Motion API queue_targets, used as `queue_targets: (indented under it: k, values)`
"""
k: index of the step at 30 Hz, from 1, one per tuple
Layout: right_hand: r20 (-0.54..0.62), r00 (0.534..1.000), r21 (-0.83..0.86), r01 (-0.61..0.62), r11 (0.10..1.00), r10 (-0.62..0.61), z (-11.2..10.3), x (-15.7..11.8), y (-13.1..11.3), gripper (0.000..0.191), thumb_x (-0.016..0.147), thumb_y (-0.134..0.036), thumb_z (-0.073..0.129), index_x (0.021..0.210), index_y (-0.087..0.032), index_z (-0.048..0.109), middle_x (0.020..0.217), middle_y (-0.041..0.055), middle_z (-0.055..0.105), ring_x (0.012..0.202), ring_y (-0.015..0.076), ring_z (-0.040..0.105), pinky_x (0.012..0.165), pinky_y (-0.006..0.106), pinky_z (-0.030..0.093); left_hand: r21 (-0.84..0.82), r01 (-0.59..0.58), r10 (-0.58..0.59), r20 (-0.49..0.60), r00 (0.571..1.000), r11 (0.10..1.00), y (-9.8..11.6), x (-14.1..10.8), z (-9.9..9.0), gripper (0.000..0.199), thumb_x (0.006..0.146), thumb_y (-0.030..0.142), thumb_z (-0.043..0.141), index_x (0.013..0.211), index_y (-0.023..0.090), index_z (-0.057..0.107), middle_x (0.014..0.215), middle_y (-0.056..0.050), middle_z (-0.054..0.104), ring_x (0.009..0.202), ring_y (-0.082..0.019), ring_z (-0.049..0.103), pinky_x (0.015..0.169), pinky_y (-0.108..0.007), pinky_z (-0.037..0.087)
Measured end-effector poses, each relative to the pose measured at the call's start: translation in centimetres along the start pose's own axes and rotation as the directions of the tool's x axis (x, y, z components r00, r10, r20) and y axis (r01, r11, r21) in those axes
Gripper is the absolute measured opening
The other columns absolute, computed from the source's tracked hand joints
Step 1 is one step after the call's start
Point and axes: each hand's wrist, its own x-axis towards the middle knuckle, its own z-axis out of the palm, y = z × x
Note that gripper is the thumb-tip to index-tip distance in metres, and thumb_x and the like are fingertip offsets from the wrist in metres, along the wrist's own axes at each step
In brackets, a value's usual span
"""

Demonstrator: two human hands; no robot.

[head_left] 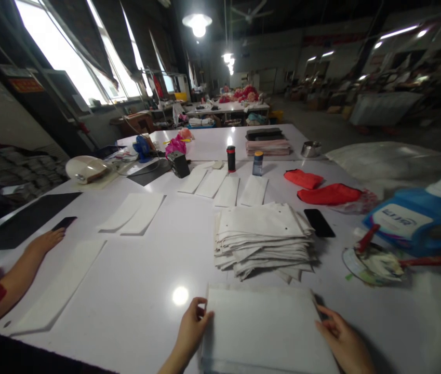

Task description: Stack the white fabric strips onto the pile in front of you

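Observation:
Low in the head view, a flat white rectangular panel (263, 332) lies in front of me; I cannot tell whether it is cloth or paper, or how many layers it has. My left hand (194, 324) is closed on its left edge, thumb on top. On the opposite edge, my right hand (339, 335) pinches the side with curled fingers. Just beyond the panel rises an uneven stack of white pieces (263, 239), a few bearing small dark marks.
At the left, another person's hand (49, 241) rests by a dark phone (64, 223). Long white strips (64, 285) lie nearby. To the right are a black phone (319, 222), a blue jug (418, 218), a brush in a messy dish (376, 265) and red cloth pieces (329, 194).

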Motion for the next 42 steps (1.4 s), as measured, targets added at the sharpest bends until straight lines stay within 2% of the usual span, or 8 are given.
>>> queue_targets:
  k: [22, 25, 27, 29, 31, 34, 37, 42]
  values:
    - [-0.031, 1.0, 0.011, -0.003, 1.0, 0.003, 0.8, 0.5, 1.1, 0.052, 0.068, -0.054, 0.057, 0.106, -0.02, 0.053, 0.072, 0.0015, 0.065, 0.063, 0.0228, 0.062, 0.057, 0.032, 0.047, 0.079, -0.008, 0.006, 0.037, 0.999, 0.997, -0.3, 0.4, 0.3, 0.041, 0.07, 0.05, 0.056, 0.096, 0.019, 0.052, 0.068, 0.0, 0.065, 0.064, -0.02, 0.063, 0.061, -0.03, 0.046]
    - [-0.04, 0.999, -0.013, 0.002, 1.0, -0.003, 0.9, 0.5, 1.2, 0.05, 0.068, -0.054, 0.056, 0.104, -0.02, 0.054, 0.072, 0.0011, 0.065, 0.063, 0.0225, 0.062, 0.057, 0.031, 0.047, 0.138, -0.057, 0.052, 0.037, 0.998, 0.989, -0.1, 0.2, 0.2, 0.039, 0.074, 0.048, 0.053, 0.101, 0.019, 0.052, 0.071, 0.0, 0.065, 0.062, -0.019, 0.062, 0.06, -0.031, 0.048]
    - [-0.044, 0.999, -0.038, 0.012, 0.999, -0.014, 0.9, 0.6, 1.2, 0.049, 0.068, -0.054, 0.056, 0.103, -0.021, 0.055, 0.071, 0.0008, 0.065, 0.063, 0.0223, 0.062, 0.059, 0.032, 0.047, 0.236, -0.151, 0.156, -0.001, 0.988, 0.96, 0.0, -0.1, 0.1, 0.039, 0.078, 0.044, 0.052, 0.107, 0.018, 0.051, 0.079, -0.003, 0.065, 0.064, -0.019, 0.062, 0.063, -0.034, 0.05]
    - [-0.05, 0.998, -0.069, 0.023, 0.997, -0.027, 1.0, 0.6, 1.1, 0.048, 0.068, -0.054, 0.055, 0.102, -0.021, 0.055, 0.072, 0.0008, 0.065, 0.064, 0.0222, 0.062, 0.06, 0.032, 0.047, 0.36, -0.289, 0.328, -0.051, 0.943, 0.887, 0.3, -0.5, 0.3, 0.039, 0.081, 0.04, 0.051, 0.113, 0.017, 0.051, 0.092, -0.007, 0.064, 0.076, -0.021, 0.063, 0.071, -0.038, 0.052]
    - [-0.06, 0.997, -0.104, 0.033, 0.994, -0.04, 1.1, 0.5, 1.0, 0.047, 0.069, -0.054, 0.054, 0.102, -0.021, 0.054, 0.072, 0.001, 0.065, 0.064, 0.0224, 0.062, 0.06, 0.033, 0.047, 0.467, -0.421, 0.498, -0.05, 0.866, 0.778, 0.7, -1.0, 1.0, 0.035, 0.085, 0.034, 0.049, 0.115, 0.018, 0.052, 0.102, -0.011, 0.062, 0.091, -0.023, 0.062, 0.081, -0.041, 0.052]
    - [-0.078, 0.995, -0.157, 0.051, 0.986, -0.064, 1.2, 0.3, 1.0, 0.046, 0.07, -0.055, 0.052, 0.102, -0.021, 0.054, 0.073, 0.0014, 0.064, 0.065, 0.0226, 0.062, 0.062, 0.033, 0.047, 0.563, -0.583, 0.653, 0.098, 0.751, 0.585, 1.5, -1.7, 2.8, 0.034, 0.089, 0.026, 0.044, 0.121, 0.02, 0.054, 0.113, -0.012, 0.061, 0.106, -0.024, 0.058, 0.091, -0.041, 0.049]
    - [-0.088, 0.991, -0.211, 0.081, 0.974, -0.102, 1.3, 0.3, 1.2, 0.044, 0.073, -0.054, 0.049, 0.102, -0.021, 0.053, 0.073, 0.0017, 0.064, 0.066, 0.0221, 0.062, 0.062, 0.033, 0.048, 0.626, -0.679, 0.693, 0.29, 0.66, 0.384, 1.9, -2.1, 4.9, 0.048, 0.09, 0.032, 0.045, 0.138, 0.025, 0.04, 0.138, -0.011, 0.049, 0.13, -0.028, 0.042, 0.101, -0.043, 0.042]
    - [-0.095, 0.974, -0.352, 0.16, 0.922, -0.206, 1.1, 0.0, 0.4, 0.041, 0.077, -0.049, 0.046, 0.101, -0.018, 0.055, 0.079, 0.008, 0.063, 0.073, 0.027, 0.061, 0.069, 0.039, 0.048, 0.691, -0.683, 0.66, 0.401, 0.635, 0.237, 1.4, -1.6, 6.3, 0.065, 0.09, 0.049, 0.04, 0.147, 0.029, 0.017, 0.153, -0.009, 0.029, 0.138, -0.031, 0.03, 0.108, -0.046, 0.03]
